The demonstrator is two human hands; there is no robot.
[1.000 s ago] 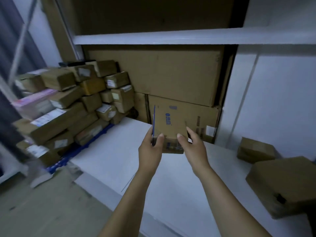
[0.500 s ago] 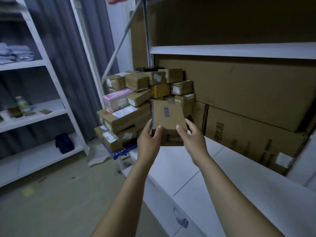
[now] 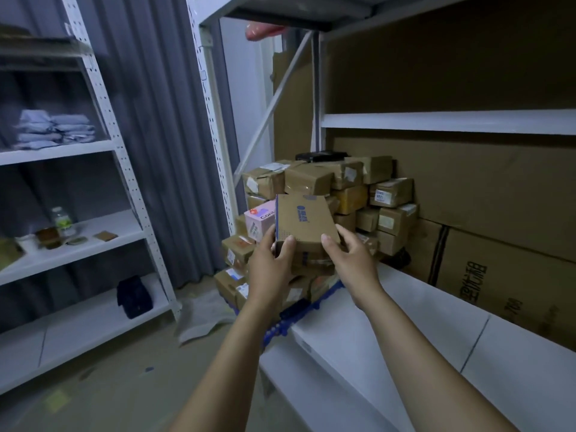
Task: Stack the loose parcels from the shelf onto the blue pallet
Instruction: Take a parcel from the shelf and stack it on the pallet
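Observation:
I hold a small brown cardboard parcel (image 3: 304, 221) with a blue logo and a blue left edge, tilted up in front of me. My left hand (image 3: 269, 263) grips its lower left corner and my right hand (image 3: 352, 260) grips its lower right corner. Behind it rises a heap of brown parcels (image 3: 346, 188) with a pink box (image 3: 258, 221) on its left side. The heap rests on the blue pallet (image 3: 294, 313), of which only the near edge shows below my hands. The white shelf (image 3: 389, 335) runs under my right arm.
Large flat cartons (image 3: 486, 198) lean at the back of the shelf on the right. A white rack (image 3: 74, 244) on the left carries folded cloth, a bottle and small items. A grey curtain (image 3: 162, 120) hangs behind. A crumpled sheet (image 3: 199, 319) lies on the floor by the pallet.
My view has swung left from the shelf toward the parcel heap, which is now closer. Both hands have kept their hold on the small parcel and carried it toward the heap.

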